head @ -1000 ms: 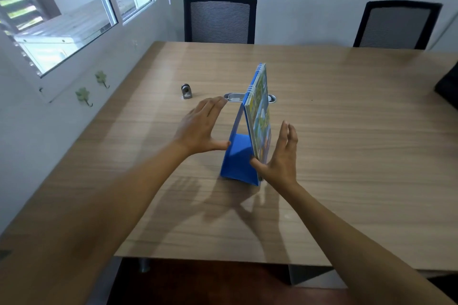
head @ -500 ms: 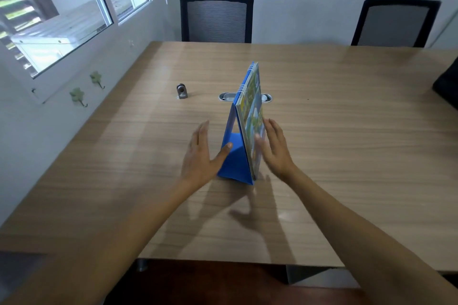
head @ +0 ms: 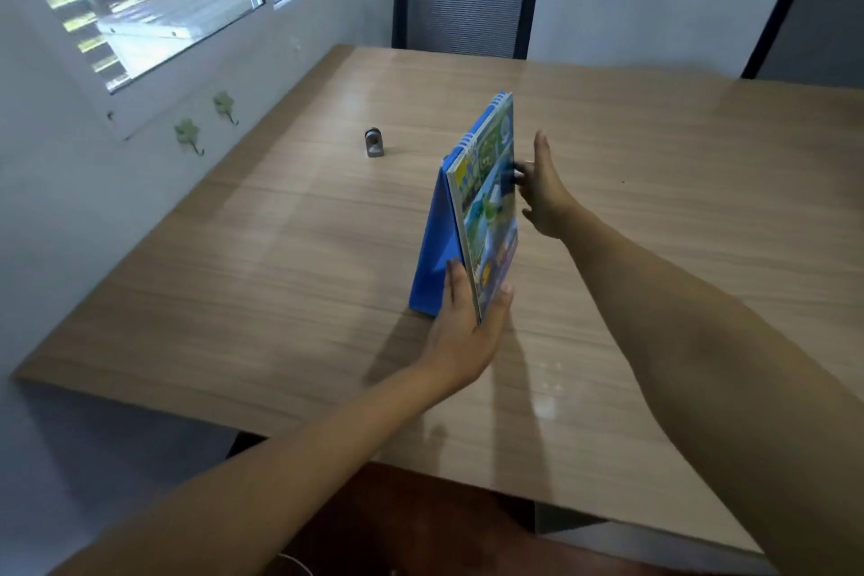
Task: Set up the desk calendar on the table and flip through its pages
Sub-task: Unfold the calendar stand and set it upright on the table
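Observation:
The desk calendar (head: 486, 206) stands upright like a tent on the wooden table (head: 280, 276), with a blue stand on its left and colourful pages facing right. My left hand (head: 463, 327) grips its near bottom corner, fingers on the blue side and thumb on the colourful page. My right hand (head: 542, 187) is at the far edge of the pages, fingertips curled onto that edge, thumb pointing up.
A small grey metal object (head: 374, 143) sits on the table left of and beyond the calendar. Two black mesh chairs (head: 465, 7) (head: 809, 33) stand at the far side. A window and a wall with two green hooks (head: 189, 133) run along the left.
My left hand moved from beside the blue stand to the near bottom corner and took hold. My right hand slid from the near part of the page to its far edge.

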The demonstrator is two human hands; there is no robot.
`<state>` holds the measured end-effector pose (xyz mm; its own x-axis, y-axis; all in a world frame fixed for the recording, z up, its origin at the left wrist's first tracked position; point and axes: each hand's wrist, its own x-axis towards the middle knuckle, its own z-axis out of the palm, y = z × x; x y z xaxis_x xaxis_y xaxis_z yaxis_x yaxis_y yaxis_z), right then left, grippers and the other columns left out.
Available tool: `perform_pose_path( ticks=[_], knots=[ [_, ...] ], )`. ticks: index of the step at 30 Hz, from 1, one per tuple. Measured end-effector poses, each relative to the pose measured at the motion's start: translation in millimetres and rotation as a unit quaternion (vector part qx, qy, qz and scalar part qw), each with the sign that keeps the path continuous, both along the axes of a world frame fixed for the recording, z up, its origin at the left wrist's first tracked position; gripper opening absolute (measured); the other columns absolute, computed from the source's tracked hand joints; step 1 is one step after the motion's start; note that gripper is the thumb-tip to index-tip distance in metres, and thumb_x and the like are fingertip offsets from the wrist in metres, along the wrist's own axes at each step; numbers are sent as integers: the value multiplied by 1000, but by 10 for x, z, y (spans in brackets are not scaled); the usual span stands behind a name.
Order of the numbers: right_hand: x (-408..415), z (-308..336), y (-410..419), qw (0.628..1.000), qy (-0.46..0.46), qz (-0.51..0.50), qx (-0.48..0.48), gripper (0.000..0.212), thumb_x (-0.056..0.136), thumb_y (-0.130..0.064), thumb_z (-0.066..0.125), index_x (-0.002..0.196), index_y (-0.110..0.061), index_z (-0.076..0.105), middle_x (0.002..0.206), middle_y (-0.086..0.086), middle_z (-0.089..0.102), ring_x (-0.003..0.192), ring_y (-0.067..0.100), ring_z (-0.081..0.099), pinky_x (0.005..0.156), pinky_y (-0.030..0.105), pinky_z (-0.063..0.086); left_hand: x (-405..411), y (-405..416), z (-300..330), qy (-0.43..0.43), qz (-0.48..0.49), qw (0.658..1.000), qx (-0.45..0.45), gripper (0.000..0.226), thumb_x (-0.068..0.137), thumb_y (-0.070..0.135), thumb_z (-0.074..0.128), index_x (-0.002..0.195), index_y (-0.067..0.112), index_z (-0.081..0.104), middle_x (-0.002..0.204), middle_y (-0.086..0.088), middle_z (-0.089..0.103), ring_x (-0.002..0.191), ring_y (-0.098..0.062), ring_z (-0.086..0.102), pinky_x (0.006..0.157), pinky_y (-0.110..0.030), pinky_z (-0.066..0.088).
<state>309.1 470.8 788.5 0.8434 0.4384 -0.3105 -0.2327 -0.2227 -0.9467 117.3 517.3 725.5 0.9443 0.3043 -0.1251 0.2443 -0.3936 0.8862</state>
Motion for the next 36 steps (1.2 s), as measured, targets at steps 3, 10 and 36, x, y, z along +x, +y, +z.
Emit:
perform_pose_path(
  ticks=[3,10,36],
  knots=[
    [74,-75,-41,1000,-12,-12,5,86,85,-76,9,127,-16,55,109,1,62,120,21,50,111,44,23,32,-14,60,-18,-1,1000,-16,87,92,58,36,152,14,-10,162,2,2,148,-13,7,110,-19,12],
    [-179,-42,-212,998,-14,-47,35,59,97,-58,9,97,-25,58,79,-12,60,67,-2,60,63,20,39,177,-88,142,27,37,998,-50,94,89,64,30,149,14,-20,161,-1,-16,149,-18,-2,110,-23,7],
    [-768,-237,-338,978,-50,-199,24,37,104,-18,32,131,-6,53,97,-7,57,74,-1,52,60,8,45,645,1081,133,-55,81,991,-92,102,61,95,15,139,35,42,143,6,50,133,-15,45,112,-46,35]
  ],
)
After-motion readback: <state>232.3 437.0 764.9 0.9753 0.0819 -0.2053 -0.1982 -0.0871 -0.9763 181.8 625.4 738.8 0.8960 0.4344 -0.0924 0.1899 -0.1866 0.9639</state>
